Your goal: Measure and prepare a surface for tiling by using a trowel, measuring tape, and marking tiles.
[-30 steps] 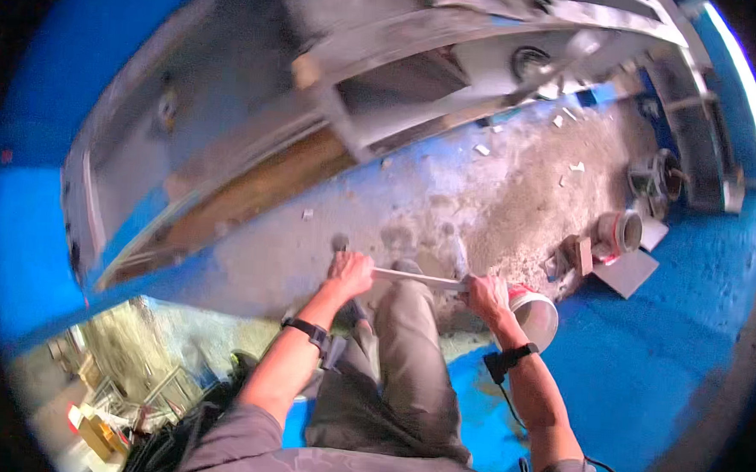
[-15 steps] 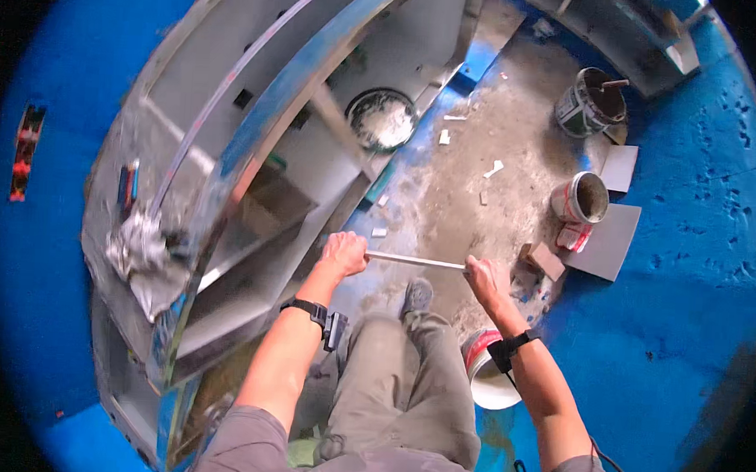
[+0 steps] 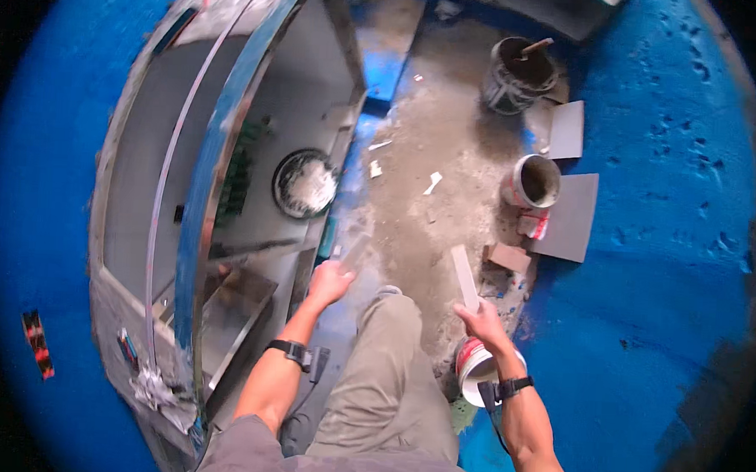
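My left hand is closed on a short light strip, smeared by motion, beside the open-fronted cabinet. My right hand grips a separate pale flat strip, which points forward from my fingers over the dusty floor. Below my right hand stands a white and red bucket, partly hidden by my forearm and wrist strap. My legs in olive trousers are between the two hands.
The cabinet on my left holds a round pan of white material. To my right stand a dark bucket, a smaller bucket, grey tiles and a brick beside blue flooring. Scraps litter the dusty floor.
The single strip held between both hands is now two pieces, one per hand, with the hands apart and lower. My view has turned, bringing the cabinet more upright along my left.
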Tool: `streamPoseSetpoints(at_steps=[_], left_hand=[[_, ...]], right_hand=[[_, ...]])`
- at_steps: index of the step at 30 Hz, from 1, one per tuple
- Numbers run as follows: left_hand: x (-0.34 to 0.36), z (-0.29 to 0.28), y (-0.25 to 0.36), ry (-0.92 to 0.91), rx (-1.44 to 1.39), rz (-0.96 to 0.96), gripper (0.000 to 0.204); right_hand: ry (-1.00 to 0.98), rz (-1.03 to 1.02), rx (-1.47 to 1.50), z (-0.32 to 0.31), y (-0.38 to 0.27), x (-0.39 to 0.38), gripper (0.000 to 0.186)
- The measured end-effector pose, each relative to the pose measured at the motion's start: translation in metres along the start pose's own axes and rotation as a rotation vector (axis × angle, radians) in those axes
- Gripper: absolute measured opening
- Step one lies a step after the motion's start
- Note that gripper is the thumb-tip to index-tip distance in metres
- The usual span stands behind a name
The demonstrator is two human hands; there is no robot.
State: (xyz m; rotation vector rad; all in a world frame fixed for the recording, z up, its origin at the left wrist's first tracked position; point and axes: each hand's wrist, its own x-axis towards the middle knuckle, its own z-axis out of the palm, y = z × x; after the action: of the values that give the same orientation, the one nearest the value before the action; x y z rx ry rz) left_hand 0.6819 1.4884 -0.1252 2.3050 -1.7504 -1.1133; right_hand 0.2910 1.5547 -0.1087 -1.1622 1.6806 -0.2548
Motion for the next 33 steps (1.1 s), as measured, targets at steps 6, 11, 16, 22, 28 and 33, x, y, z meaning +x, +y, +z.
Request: streamPoseSetpoints(at_steps=[6, 11, 16, 22, 28, 33], left_hand=[[0.063, -0.074, 0.085, -0.356, -0.591, -0.212, 0.030], [0.167, -0.126, 0.174, -0.417, -0.825, -0.153, 0.026], [0.280, -0.182, 0.282, -0.362, -0.917, -0.065, 0.025], [0.420, -0.251, 0.411, -0.298, -0.917, -0.049, 0.024], [0.601, -0.314, 0.533, -0.231, -0.943, -0.036, 0.028], [0.706, -0.378, 0.622, -0.194, -0.992, 0.007, 0.032]], right_hand=[[-0.324, 0.130, 1.265, -0.120, -0.135, 0.057, 0.025], [-0.226, -0.003, 1.251, -0.196, -0.203, 0.144, 0.022], [-0.063, 0.072, 1.122, -0.276, -0.266, 0.231, 0.015], [0.075, 0.047, 1.099, -0.387, -0.349, 0.341, 0.025], [0.213, -0.149, 1.074, -0.527, -0.442, 0.504, 0.035], [0.217, -0.383, 1.031, -0.676, -0.573, 0.632, 0.037]])
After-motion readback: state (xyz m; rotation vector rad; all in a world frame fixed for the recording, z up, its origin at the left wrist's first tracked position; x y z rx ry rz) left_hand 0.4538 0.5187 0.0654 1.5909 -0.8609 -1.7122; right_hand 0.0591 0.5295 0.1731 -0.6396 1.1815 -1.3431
